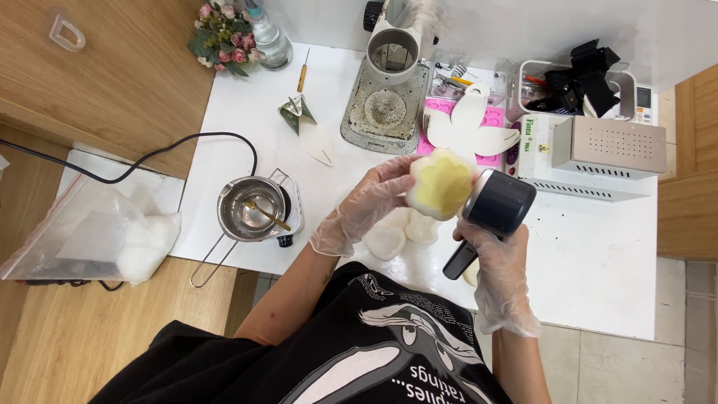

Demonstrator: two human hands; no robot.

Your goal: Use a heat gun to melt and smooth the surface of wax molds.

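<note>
A flower-shaped wax piece [441,183] was held up over the white bench [598,254] in the gloved left hand [366,206], grip clamped round its rim, yellow face tilted toward the heat gun [490,213]. That was gripped tight in the right hand [501,277], nozzle just beside the wax, probably so the surface got warmed evenly.

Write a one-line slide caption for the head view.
Gloved left hand holds a flower-shaped mould while the gloved right hand aims a dark heat gun at it above the white table.
</note>
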